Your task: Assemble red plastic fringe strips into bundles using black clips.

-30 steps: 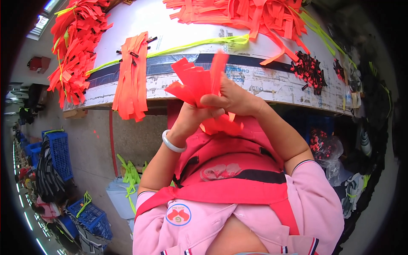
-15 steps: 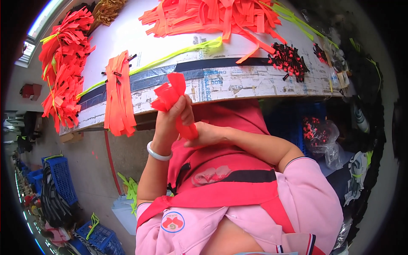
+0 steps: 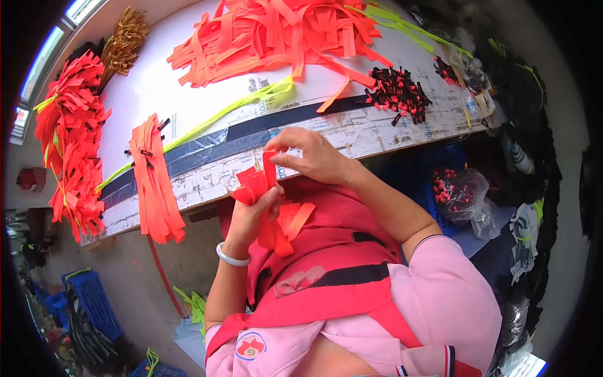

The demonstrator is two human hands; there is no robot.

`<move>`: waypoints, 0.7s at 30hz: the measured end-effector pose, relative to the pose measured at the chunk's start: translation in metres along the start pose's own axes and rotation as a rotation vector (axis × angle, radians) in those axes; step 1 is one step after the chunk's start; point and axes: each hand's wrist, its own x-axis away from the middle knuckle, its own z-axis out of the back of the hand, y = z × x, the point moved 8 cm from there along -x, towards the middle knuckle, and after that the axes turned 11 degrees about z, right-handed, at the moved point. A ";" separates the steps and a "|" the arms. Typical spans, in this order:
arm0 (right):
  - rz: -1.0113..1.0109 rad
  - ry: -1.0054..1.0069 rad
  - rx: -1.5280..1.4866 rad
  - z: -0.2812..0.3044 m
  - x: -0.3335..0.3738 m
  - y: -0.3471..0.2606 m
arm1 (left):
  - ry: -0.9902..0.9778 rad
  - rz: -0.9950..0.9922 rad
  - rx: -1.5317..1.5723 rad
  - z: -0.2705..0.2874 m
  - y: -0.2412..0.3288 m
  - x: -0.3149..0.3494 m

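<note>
My left hand (image 3: 252, 212), with a pale bangle (image 3: 232, 256) on its wrist, is closed around a bundle of red fabric strips (image 3: 275, 235). Folded ends stand up above the fist, while loose ends fan out below it over my red apron. Thumb and fingers of my right hand (image 3: 319, 156) pinch the upper end of one strip (image 3: 270, 167) beside the bundle's top. Both hands are in front of the table's near edge. To their left, a flat bunch of orange-red strips (image 3: 154, 188) with small black pieces on it overhangs that edge.
A white, tape-patched table (image 3: 207, 129) carries a large heap of orange-red strips (image 3: 257, 41), yellow-green ties (image 3: 232, 107) and a pile of small black-and-red pieces (image 3: 399, 94). Tied red bundles (image 3: 72, 144) hang at the left. Blue crates (image 3: 94, 301) stand on the floor.
My right hand has risen from the bundle's lower part to a strip at its top. The lower ends have spread out. The view has shifted, so the table appears lower and further left.
</note>
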 end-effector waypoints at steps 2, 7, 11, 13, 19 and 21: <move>-0.067 0.143 0.142 0.026 0.004 0.041 | -0.002 0.005 -0.016 0.001 -0.001 -0.001; -0.401 0.348 0.846 0.128 0.028 0.144 | 0.044 0.036 -0.014 0.016 -0.009 0.002; -0.560 0.221 1.083 0.169 0.027 0.195 | 0.065 0.052 0.100 0.017 -0.010 0.000; -0.935 0.010 0.831 0.166 0.039 0.234 | 0.072 0.059 0.136 0.017 -0.010 -0.001; -0.665 0.052 -0.066 0.084 0.017 0.201 | 0.051 -0.007 0.327 0.034 -0.013 -0.009; -0.670 0.049 -0.442 0.034 0.024 0.148 | 0.073 0.017 0.348 0.049 -0.021 -0.017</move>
